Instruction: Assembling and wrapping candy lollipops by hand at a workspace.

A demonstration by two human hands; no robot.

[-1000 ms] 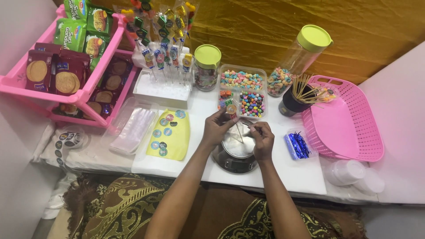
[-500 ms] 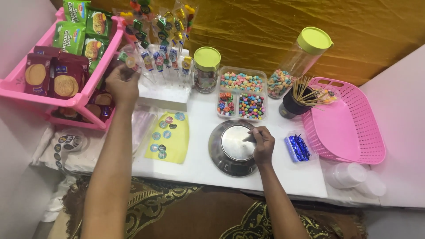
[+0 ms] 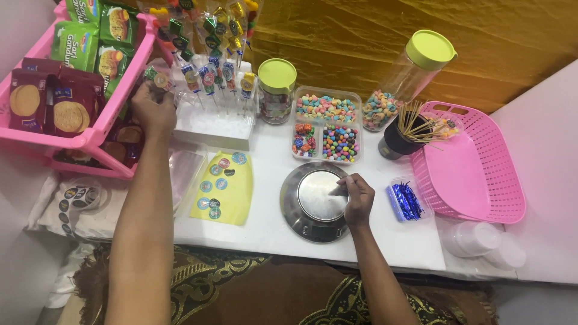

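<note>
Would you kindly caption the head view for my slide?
Left hand places a wrapped candy skewer at the white foam block; right hand rests on a round steel plate.

A wrapped candy skewer (image 3: 158,78) stands at the far left of a white foam block (image 3: 212,127); nearer, right of centre, a round steel plate (image 3: 316,201) lies flat.

We have one view only — a head-worn camera looking steeply down at the white table (image 3: 271,225) from close above, facing the golden backdrop (image 3: 361,42) behind it — both forearms entering from the bottom edge.
</note>
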